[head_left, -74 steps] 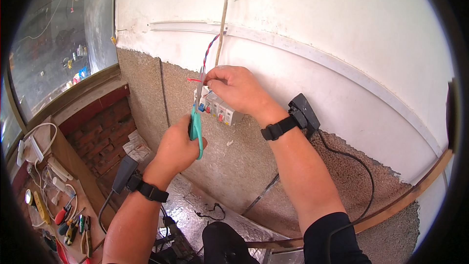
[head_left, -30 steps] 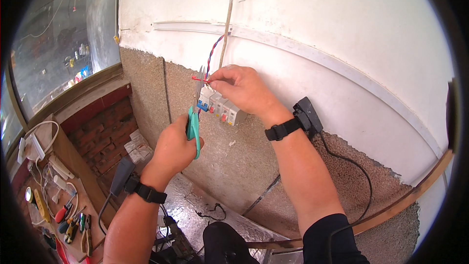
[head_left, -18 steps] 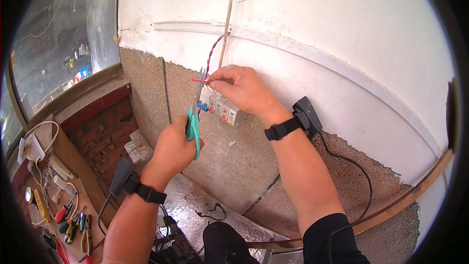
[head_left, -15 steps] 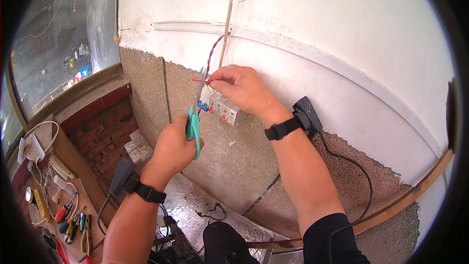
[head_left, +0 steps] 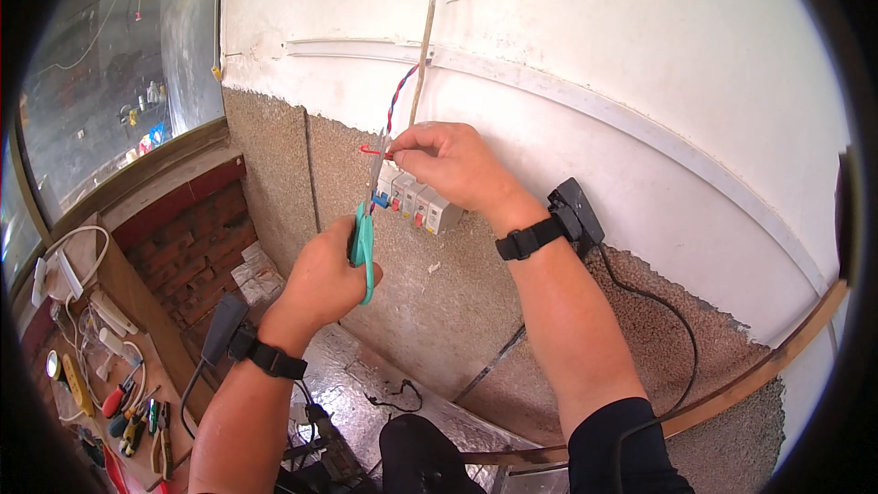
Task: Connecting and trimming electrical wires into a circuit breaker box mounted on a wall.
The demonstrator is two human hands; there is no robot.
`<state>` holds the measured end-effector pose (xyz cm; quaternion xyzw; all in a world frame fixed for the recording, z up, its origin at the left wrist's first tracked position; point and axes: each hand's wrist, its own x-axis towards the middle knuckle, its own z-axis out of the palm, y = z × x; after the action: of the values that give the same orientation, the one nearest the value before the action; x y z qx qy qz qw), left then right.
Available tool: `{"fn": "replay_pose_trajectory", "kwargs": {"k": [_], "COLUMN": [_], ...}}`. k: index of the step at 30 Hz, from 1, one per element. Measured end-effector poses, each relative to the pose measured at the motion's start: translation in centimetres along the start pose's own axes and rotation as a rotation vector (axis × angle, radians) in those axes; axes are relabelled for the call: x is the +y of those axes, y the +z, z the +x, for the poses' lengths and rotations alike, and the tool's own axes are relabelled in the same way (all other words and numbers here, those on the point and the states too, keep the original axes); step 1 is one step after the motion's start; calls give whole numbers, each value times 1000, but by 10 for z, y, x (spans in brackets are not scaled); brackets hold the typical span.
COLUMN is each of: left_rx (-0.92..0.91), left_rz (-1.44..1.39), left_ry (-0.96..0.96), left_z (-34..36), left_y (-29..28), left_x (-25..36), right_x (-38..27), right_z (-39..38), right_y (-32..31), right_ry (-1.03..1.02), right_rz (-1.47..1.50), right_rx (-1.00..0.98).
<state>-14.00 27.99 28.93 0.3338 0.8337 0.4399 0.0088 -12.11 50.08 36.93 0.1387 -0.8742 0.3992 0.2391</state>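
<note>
My left hand (head_left: 326, 276) grips the green handles of a pair of scissors (head_left: 363, 242), whose blades point upward. Near their tips the blades cross a short red wire (head_left: 370, 149). The wire's other part runs into the pinched fingers of my right hand (head_left: 457, 167). Just below those fingers, a row of white circuit breakers (head_left: 416, 203) with blue and red levers sits on the wall. A twisted red and blue wire pair (head_left: 395, 102) comes down from above to the scissor tips, where my right fingers hide part of it.
A tan cable (head_left: 428, 32) runs down the white wall, crossing a white trunking strip (head_left: 585, 102). Pliers and screwdrivers (head_left: 137, 416) lie on a wooden bench at lower left. Silvery foil sheeting (head_left: 357, 370) covers a surface below. A window (head_left: 110, 64) stands at upper left.
The scissor blades have drawn closer together on the red wire, and the handles have come together. The wire's free end now bends a little differently. My right hand has hardly moved.
</note>
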Motion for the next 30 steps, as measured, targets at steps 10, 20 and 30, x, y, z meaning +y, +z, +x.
{"fn": "replay_pose_trajectory", "kwargs": {"k": [10,20,30], "left_rx": [3,32,71], "left_rz": [1,42,48], "left_ry": [8,33,61], "left_z": [-2,3,4], "left_y": [-2,-2,3], "left_x": [-3,-2,-8], "right_x": [-8,-9,-11], "right_z": [0,0,-1], "right_y": [-2,-1,-2], "right_ry": [26,42,42], "right_rz": [-43,-99,-109], "right_rx": [0,-22,-7]}}
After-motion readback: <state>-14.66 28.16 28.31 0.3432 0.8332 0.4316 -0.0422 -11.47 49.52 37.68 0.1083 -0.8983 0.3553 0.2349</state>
